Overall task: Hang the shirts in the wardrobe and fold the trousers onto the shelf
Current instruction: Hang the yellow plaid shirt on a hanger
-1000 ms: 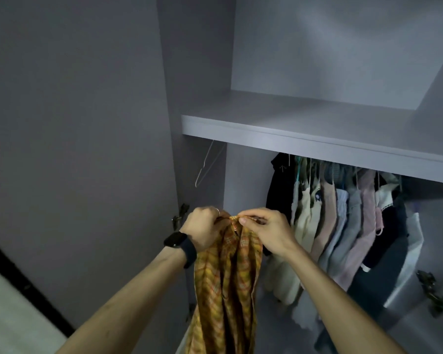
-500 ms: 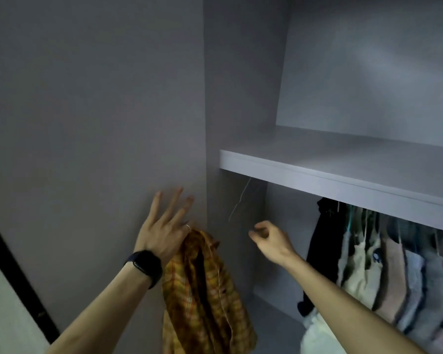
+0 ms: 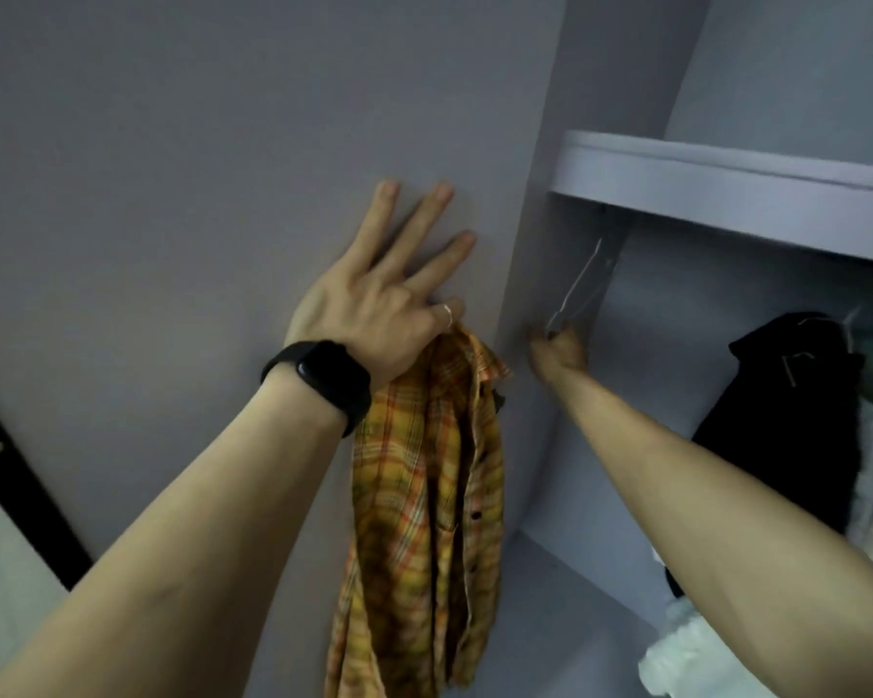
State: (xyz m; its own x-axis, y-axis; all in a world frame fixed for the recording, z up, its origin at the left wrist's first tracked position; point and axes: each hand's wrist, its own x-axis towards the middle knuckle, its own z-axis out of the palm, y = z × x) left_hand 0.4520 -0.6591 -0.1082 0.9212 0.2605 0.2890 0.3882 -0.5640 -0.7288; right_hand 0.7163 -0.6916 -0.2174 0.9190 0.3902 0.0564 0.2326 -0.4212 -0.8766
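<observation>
I can read nothing here: no word, brand, number or sign shows anywhere around my fingers. The face of the band (image 3: 323,382) on my left wrist is dark and tells me nothing. The plaid shirt (image 3: 424,496) pinched under my left hand (image 3: 369,314) has no label I can make out, and neither has the wire hanger (image 3: 580,289) that my right hand (image 3: 558,350) grips.

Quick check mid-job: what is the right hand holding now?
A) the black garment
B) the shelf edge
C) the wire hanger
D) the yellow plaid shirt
C: the right hand grips the lower end of the wire hanger under the shelf; the left hand holds the shirt.
</observation>
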